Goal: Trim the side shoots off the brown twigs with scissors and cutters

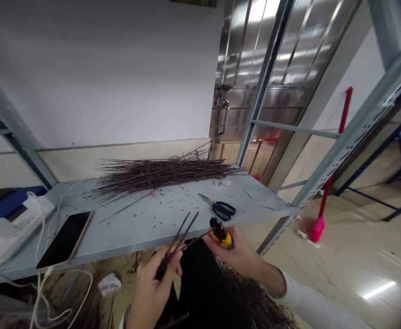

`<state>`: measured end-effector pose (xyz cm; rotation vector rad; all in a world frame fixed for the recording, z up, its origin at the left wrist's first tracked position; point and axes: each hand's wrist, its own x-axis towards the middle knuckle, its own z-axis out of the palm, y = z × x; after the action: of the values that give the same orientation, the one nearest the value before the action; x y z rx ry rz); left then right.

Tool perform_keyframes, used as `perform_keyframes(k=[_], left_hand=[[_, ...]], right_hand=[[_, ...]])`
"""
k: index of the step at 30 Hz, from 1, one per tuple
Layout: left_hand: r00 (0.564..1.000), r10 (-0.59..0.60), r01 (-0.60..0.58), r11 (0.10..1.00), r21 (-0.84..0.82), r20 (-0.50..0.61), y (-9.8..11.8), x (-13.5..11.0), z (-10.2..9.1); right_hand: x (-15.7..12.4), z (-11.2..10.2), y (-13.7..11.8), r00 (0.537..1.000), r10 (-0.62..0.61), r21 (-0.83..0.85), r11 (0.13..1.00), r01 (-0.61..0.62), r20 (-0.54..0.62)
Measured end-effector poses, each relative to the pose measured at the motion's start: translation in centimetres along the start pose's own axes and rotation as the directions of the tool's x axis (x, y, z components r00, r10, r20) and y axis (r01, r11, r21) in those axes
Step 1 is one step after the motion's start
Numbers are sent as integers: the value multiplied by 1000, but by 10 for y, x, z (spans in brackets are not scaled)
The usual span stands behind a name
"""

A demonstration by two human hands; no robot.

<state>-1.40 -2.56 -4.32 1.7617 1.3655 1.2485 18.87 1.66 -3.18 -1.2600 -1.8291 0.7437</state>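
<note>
My left hand (162, 268) is closed around a few thin dark brown twigs (183, 232), whose tips stick up past the shelf's front edge. My right hand (236, 256) grips a pair of pliers (224, 235) with yellow and black handles and a dark head. One twig runs across from the left hand to the fingers of the right hand, beside the plier head. Black-handled scissors (221, 209) lie on the shelf just beyond the right hand. A large bundle of similar twigs (166, 173) rests at the back of the shelf.
The grey metal shelf (132, 228) carries many small dark clippings. At its left lie a phone (65, 240), a white power strip (18, 228) and cables. Metal uprights (260, 87) frame the shelf. A red-handled broom (319, 224) stands on the floor at right.
</note>
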Motion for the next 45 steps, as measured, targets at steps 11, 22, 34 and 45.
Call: perform_keyframes(k=[11, 22, 34, 45], left_hand=[[998, -34, 30, 996, -88, -49, 7, 10, -1], [994, -84, 87, 996, -33, 76, 6, 11, -11], [935, -252, 309, 925, -220, 251, 14, 17, -12], [922, -316, 381, 846, -372, 224, 13, 9, 6]], right_hand=[[-4, -1, -6, 977, 136, 168, 972, -163, 163], [-7, -5, -16, 958, 140, 248, 947, -203, 249], [0, 8, 5, 984, -171, -6, 985, 171, -48], [42, -12, 25, 747, -590, -625, 717, 310, -307]])
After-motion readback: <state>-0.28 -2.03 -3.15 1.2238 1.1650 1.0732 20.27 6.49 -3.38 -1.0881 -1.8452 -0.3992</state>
